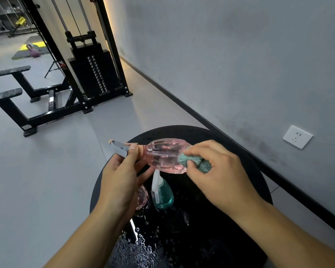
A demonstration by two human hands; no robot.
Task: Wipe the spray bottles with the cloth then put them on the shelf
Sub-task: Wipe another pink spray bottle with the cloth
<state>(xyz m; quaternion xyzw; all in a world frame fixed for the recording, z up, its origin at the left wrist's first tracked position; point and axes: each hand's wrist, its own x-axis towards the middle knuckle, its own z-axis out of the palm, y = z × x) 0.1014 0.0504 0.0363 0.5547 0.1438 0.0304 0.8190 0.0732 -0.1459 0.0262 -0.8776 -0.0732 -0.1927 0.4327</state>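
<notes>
My left hand (120, 176) grips a clear pink spray bottle (162, 155) by its neck and trigger head, holding it on its side above a round black table (255, 178). My right hand (219, 171) holds a bunched teal cloth (193, 161) against the bottle's base end. A teal spray bottle (162, 196) with a white trigger stands on the table below. Another pink bottle (142, 198) stands beside it, partly hidden behind my left hand.
Water drops (141, 248) lie on the table's near part. A grey wall with a white socket (297, 136) runs along the right. A black cable weight machine (93, 70) and bench supports (14, 105) stand on the grey floor at the left. No shelf is in view.
</notes>
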